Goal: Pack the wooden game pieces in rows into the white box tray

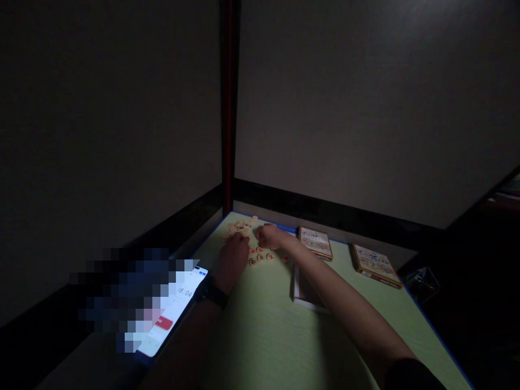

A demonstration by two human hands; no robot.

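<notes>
Round wooden Chinese chess pieces (240, 226) lie in a loose pile at the far left corner of the table. Closer in, several pieces with red or dark characters (260, 257) sit face up in short rows. My left hand (234, 255), a dark band on its wrist, is at the pile's near edge with fingers curled down; whatever they hold is hidden. My right hand (270, 236) is closed just beyond the rows, and what is in its fingers is too small to make out. Another red-marked piece (285, 259) lies beside my right forearm.
An open box with a white rim (296, 290) lies partly under my right forearm. Two printed boxes (316, 241) (377, 264) rest along the back of the green table (268, 336). A lit phone (179, 303) is at the left; walls meet behind the far corner.
</notes>
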